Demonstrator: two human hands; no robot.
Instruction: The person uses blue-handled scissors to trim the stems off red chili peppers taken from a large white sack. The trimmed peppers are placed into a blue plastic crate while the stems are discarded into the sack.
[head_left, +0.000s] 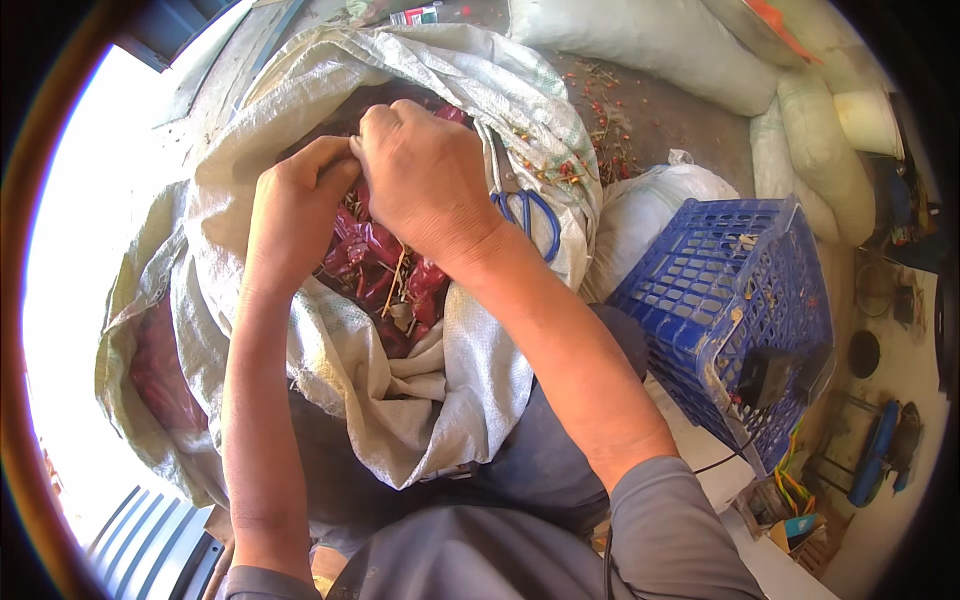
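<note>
An open white woven sack (487, 367) stands before me with its rim rolled down, holding dark red dried chili peppers (367, 244) and bits of stalk. Over its mouth, my left hand (296, 199) and my right hand (424, 176) meet at the fingertips. Fingers of both are bent in a pinch, and the backs of the hands hide anything between them. Blue-handled scissors (551, 225) rest on the sack's right rim, close to my right wrist, with part of the blades hidden.
A dirty blue plastic crate (705, 262) sits tilted at the right, with a dark box (765, 375) against it. Full white sacks (645, 52) lie behind. Loose peppers and stems (600, 112) litter the floor. Another sack of red peppers (161, 367) stands left.
</note>
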